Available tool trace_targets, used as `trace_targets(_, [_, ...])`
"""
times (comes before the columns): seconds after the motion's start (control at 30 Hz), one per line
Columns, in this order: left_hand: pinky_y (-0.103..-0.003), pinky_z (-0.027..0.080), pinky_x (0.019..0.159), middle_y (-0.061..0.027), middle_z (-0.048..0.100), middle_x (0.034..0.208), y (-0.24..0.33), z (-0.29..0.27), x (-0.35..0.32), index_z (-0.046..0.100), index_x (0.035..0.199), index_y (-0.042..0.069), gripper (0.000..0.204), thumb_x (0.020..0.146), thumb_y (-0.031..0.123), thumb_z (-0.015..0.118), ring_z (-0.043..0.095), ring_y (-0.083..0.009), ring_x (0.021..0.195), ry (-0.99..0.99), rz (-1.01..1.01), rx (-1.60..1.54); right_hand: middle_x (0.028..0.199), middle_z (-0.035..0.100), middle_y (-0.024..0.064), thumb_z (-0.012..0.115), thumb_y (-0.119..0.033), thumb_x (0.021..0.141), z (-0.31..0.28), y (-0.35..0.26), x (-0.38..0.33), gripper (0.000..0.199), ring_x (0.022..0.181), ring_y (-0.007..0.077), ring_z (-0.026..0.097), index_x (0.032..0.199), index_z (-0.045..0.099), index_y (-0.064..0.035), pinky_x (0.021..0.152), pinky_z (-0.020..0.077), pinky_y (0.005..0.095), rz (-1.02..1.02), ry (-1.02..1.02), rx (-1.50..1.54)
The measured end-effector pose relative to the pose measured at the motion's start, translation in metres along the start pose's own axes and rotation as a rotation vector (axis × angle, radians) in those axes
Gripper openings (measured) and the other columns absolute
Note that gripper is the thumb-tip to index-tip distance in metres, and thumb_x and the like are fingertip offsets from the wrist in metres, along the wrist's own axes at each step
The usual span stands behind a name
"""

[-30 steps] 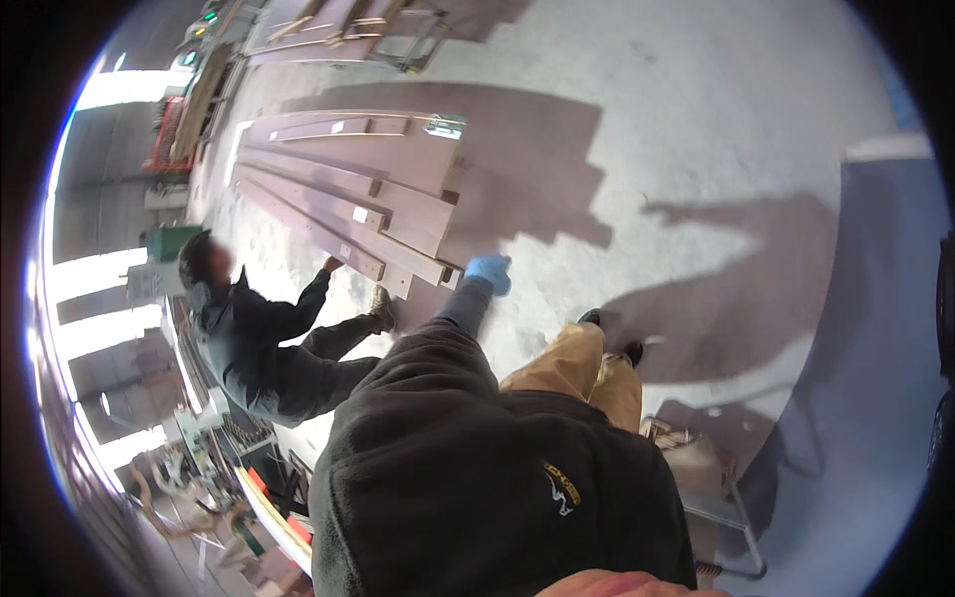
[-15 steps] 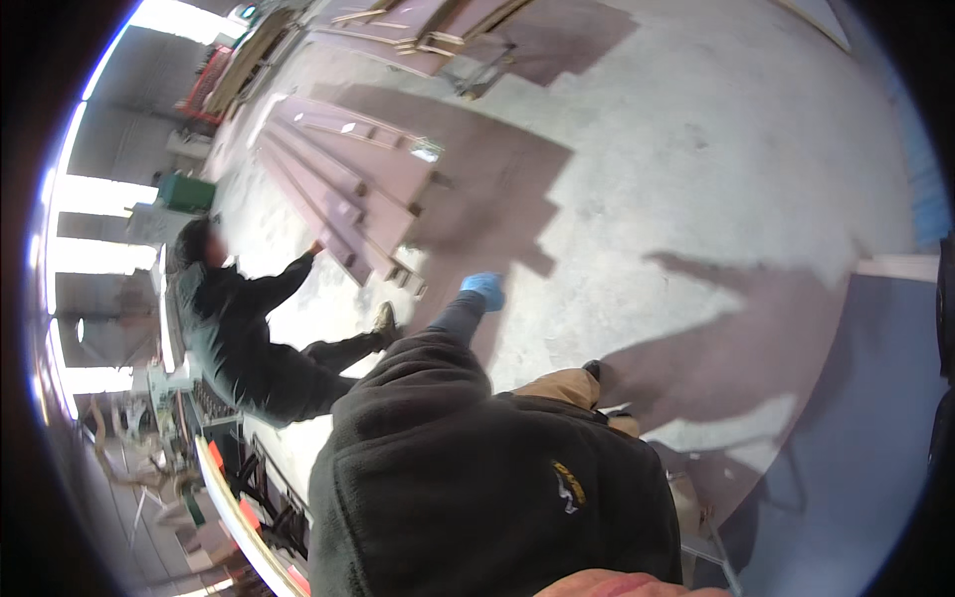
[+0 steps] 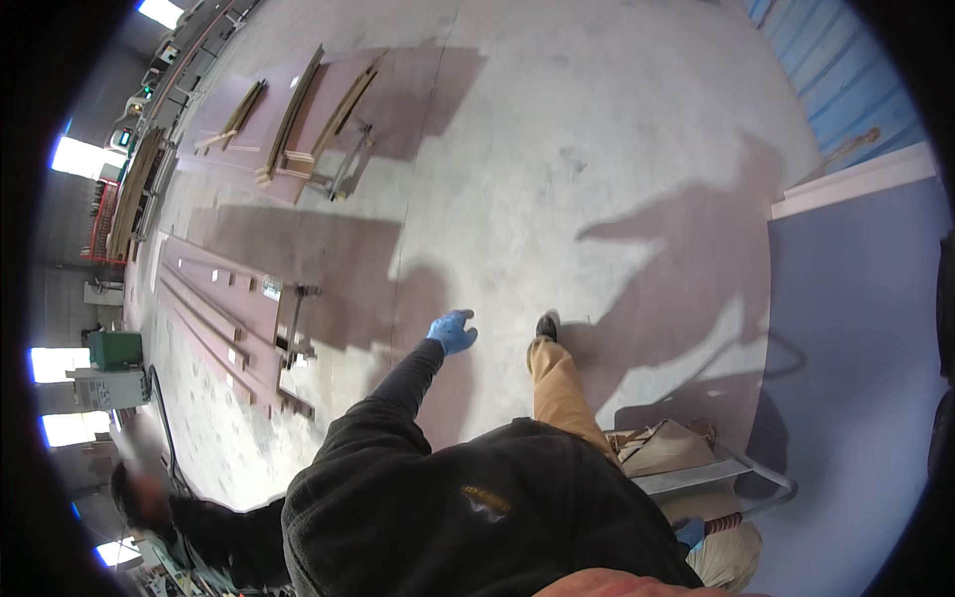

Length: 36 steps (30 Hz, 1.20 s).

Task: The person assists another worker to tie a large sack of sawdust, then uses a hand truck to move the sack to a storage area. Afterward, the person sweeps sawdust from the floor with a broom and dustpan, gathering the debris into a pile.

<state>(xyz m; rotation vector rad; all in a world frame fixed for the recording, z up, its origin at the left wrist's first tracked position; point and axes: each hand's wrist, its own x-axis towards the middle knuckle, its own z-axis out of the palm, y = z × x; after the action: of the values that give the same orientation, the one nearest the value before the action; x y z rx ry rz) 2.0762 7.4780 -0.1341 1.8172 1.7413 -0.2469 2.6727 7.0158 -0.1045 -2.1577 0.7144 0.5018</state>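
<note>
My left hand [image 3: 454, 331], in a blue glove, hangs in the air over the floor with its fingers apart and nothing in it. At my right side, my right hand [image 3: 688, 534] in a blue glove is closed round the handle [image 3: 724, 522] of a metal-framed cart, beside its brown ribbed grip. Most of that hand is hidden behind my dark jacket. A tan sack [image 3: 668, 448] lies on the cart frame [image 3: 696, 476], and a pale, bulging bag [image 3: 731, 555] sits below the handle.
Left of me stands a cart topped with a pinkish panel and long wooden strips [image 3: 214, 308]; another loaded panel [image 3: 284, 109] stands beyond. A co-worker in dark clothes [image 3: 214, 537] is at lower left. A blue-grey panel [image 3: 856, 338] rises on my right. A green box [image 3: 116, 349] stands far left.
The view has turned and moved forward. The co-worker, earlier reaching to the strips, is now at the lower left edge. The right hand and cart handle have come into view.
</note>
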Motion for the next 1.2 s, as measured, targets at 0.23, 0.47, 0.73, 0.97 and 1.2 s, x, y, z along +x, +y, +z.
trace_targets(0.23, [-0.042, 0.046, 0.105, -0.0210, 0.063, 0.130, -0.003, -0.055, 0.095, 0.061, 0.129, 0.001, 0.056, 0.087, 0.038, 0.063, 0.059, -0.0350, 0.122, -0.049, 0.044, -0.110, 0.052, 0.046, 0.0063, 0.056, -0.015, 0.077, 0.110, -0.071, -0.047, 0.015, 0.037, 0.0190, 0.041, 0.067, 0.047, -0.0091, 0.036, 0.0311, 0.0347, 0.004, 0.174, 0.110])
trace_targets(0.47, [-0.038, 0.052, 0.092, -0.0182, 0.072, 0.109, -0.110, -0.068, 0.199, 0.071, 0.107, 0.000, 0.046, 0.083, 0.038, 0.070, 0.067, -0.0291, 0.105, -0.120, -0.193, -0.276, 0.053, 0.049, 0.0072, 0.054, -0.017, 0.083, 0.241, -0.126, -0.101, 0.018, 0.038, 0.0196, 0.043, 0.069, 0.050, -0.0068, 0.036, 0.0336, 0.0342, 0.198, 0.109, 0.073])
trace_targets(0.73, [-0.041, 0.054, 0.086, -0.0193, 0.073, 0.100, -0.163, -0.199, 0.413, 0.073, 0.099, 0.002, 0.044, 0.078, 0.041, 0.075, 0.070, -0.0306, 0.096, -0.220, -0.116, -0.122, 0.056, 0.055, 0.0085, 0.060, -0.022, 0.086, 0.414, -0.230, -0.230, 0.024, 0.040, 0.0214, 0.048, 0.069, 0.055, -0.0055, 0.038, 0.0387, 0.0355, 0.124, 0.266, 0.006])
trace_targets(0.97, [-0.042, 0.050, 0.084, -0.0245, 0.070, 0.097, -0.106, -0.425, 0.656, 0.066, 0.095, -0.005, 0.035, 0.085, 0.028, 0.061, 0.067, -0.0335, 0.096, 0.154, 0.108, -0.422, 0.059, 0.058, 0.0109, 0.059, -0.024, 0.087, 0.575, -0.328, -0.320, 0.026, 0.043, 0.0245, 0.052, 0.070, 0.058, -0.0048, 0.039, 0.0410, 0.0381, 0.147, 0.265, -0.168])
trace_targets(1.2, [-0.035, 0.050, 0.099, -0.0196, 0.067, 0.124, -0.045, -0.585, 0.877, 0.060, 0.128, -0.003, 0.051, 0.088, 0.027, 0.067, 0.065, -0.0285, 0.113, 0.092, 0.211, -0.465, 0.061, 0.057, 0.0102, 0.057, -0.025, 0.088, 0.781, -0.409, -0.378, 0.024, 0.045, 0.0245, 0.050, 0.074, 0.059, -0.0058, 0.041, 0.0404, 0.0396, 0.097, 0.170, -0.031])
